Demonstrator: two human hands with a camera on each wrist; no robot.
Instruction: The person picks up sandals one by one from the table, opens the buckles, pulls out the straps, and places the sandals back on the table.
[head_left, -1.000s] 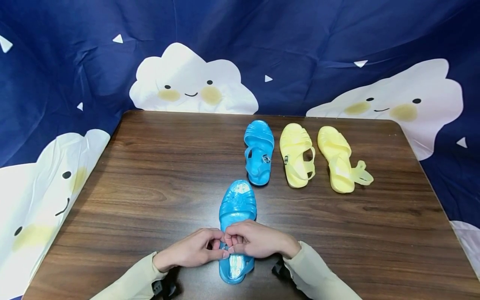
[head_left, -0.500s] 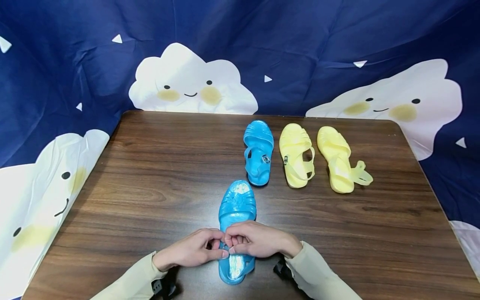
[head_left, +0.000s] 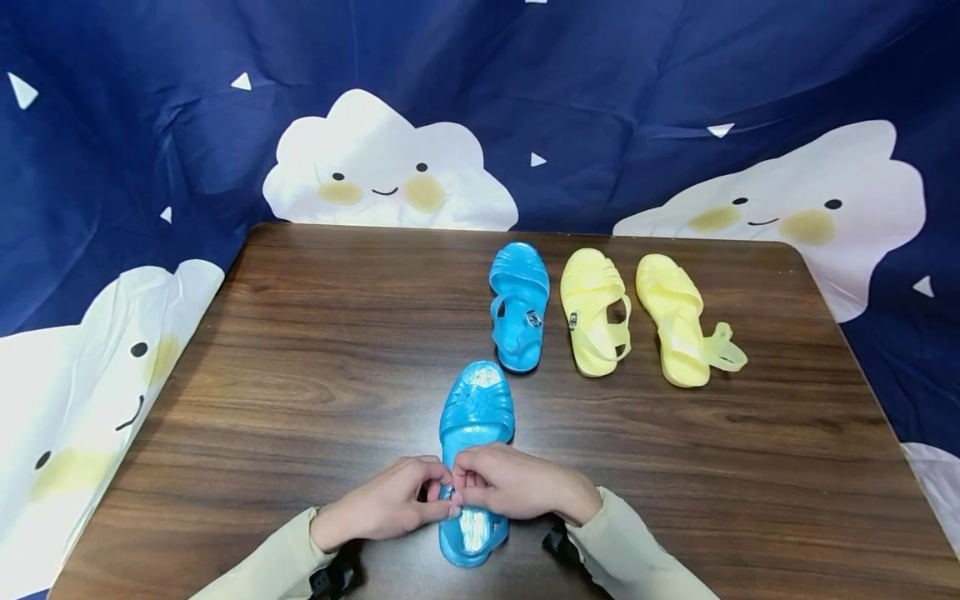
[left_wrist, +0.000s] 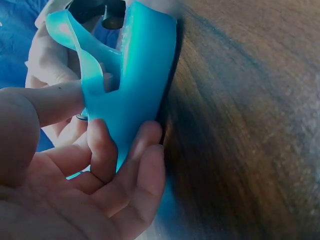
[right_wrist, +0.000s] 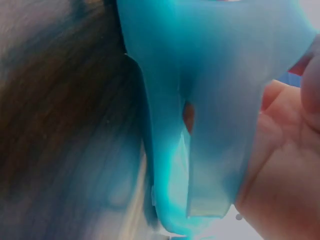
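A glossy blue jelly sandal (head_left: 476, 408) lies sole down near the table's front edge, toe pointing away. My left hand (head_left: 393, 502) pinches its left side at the ankle strap, thumb toward the heel. In the left wrist view, that thumb presses the strap (left_wrist: 91, 75) while other fingers lie along the sandal's side. Fingertips of my right hand (head_left: 517, 483) meet the left ones above the insole and pinch the strap there. A broad translucent strap (right_wrist: 220, 125) fills the right wrist view. Only a sliver of metal buckle (left_wrist: 82, 117) shows between the fingers.
Behind stands another blue sandal (head_left: 519, 308), its strap buckled. To its right lie a yellow sandal (head_left: 595, 312) with a fastened strap and a second yellow sandal (head_left: 675, 321) with its strap splayed out. The brown wooden table (head_left: 315, 333) ends at a blue cloud-print cloth (head_left: 570, 83).
Both hands stay at the same strap on the near blue sandal, with only slight fingertip movement. The head view shifts a little.
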